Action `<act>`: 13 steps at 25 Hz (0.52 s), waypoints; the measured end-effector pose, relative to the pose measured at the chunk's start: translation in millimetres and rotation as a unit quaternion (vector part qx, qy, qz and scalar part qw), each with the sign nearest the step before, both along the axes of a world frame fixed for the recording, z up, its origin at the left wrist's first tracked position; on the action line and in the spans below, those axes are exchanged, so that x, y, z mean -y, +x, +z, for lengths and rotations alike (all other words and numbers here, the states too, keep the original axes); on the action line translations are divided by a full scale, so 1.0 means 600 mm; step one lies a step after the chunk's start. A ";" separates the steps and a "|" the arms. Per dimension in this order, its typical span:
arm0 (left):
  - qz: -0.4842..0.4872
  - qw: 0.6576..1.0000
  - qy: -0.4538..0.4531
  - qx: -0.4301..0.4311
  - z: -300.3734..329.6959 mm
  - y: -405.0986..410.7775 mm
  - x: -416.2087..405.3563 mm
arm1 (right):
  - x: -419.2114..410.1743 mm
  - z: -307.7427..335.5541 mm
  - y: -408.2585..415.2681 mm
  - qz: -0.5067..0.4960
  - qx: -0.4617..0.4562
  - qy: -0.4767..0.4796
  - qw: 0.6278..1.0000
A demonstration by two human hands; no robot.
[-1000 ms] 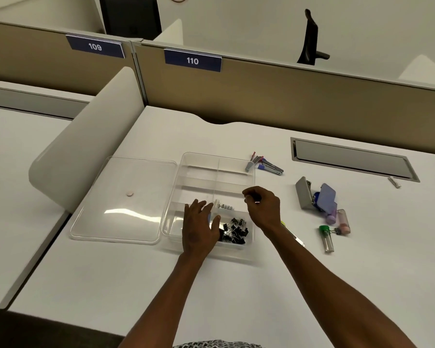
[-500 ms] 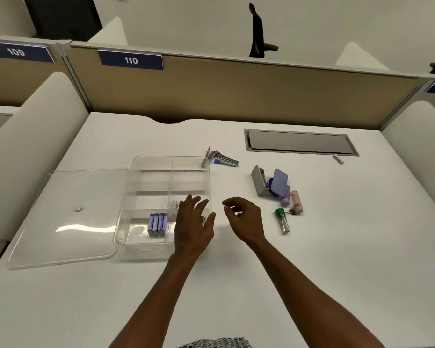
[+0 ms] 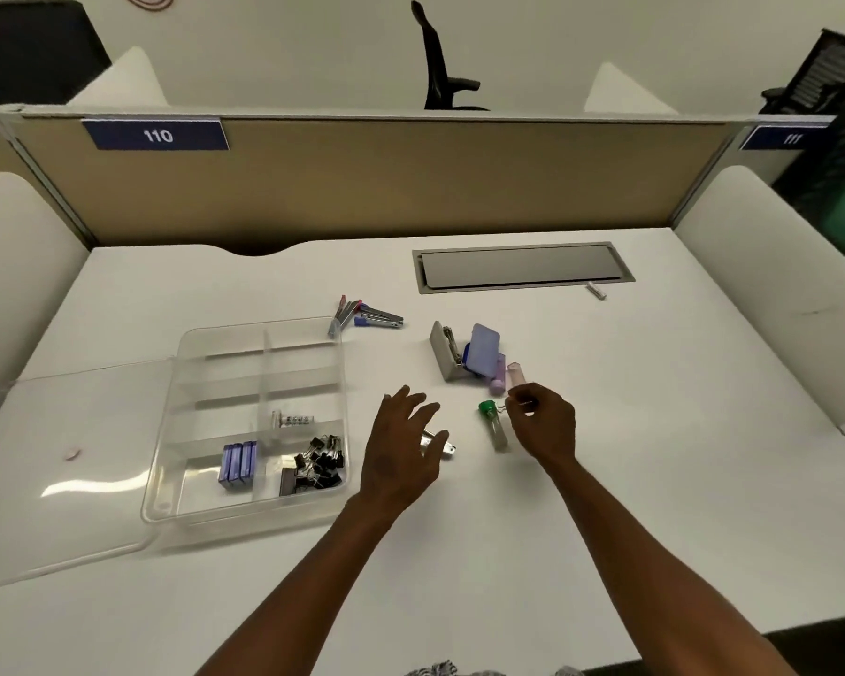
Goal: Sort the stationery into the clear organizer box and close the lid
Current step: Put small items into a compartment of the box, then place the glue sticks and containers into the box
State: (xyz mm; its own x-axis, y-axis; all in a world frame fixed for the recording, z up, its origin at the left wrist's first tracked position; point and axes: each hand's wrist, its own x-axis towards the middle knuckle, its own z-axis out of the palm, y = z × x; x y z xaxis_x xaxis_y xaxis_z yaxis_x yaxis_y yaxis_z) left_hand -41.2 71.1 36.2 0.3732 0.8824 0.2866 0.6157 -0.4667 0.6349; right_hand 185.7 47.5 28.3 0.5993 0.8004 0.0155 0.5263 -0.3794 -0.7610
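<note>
Right hand (image 3: 542, 424), fingers curled and pinching nothing visible, hovers just right of the green-capped tube (image 3: 492, 425). Left hand (image 3: 403, 451) hangs spread, empty. Best pinched mid-body, then carried left to the box (image 3: 167, 480).

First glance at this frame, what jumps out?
The clear organizer box sits left of centre on the white desk, with black binder clips and purple staple boxes in its near compartments and its lid lying open to the left. Both hands are out over the desk: the left hand spread open, the right hand curled beside a green-capped tube. Behind them lies a loose pile with a grey stapler.
</note>
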 end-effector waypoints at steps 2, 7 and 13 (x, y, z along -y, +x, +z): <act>-0.032 0.998 0.018 -0.043 0.002 0.027 -0.015 | -0.007 0.001 0.036 -0.001 0.015 -0.019 1.000; -0.081 0.990 0.046 -0.107 0.011 0.113 -0.052 | -0.020 -0.003 0.112 0.014 0.055 -0.022 0.998; -0.108 0.986 0.016 -0.125 0.020 0.203 -0.095 | -0.060 -0.001 0.202 0.038 0.089 -0.051 0.994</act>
State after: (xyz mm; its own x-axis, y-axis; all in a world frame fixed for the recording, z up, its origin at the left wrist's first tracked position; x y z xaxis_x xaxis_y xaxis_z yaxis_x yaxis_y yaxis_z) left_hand 80.6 128.2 48.3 0.6142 0.7663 0.1884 0.6346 -0.6216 0.4593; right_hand 307.0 83.4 27.8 0.5319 0.8462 0.0318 0.6791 -0.4038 -0.6130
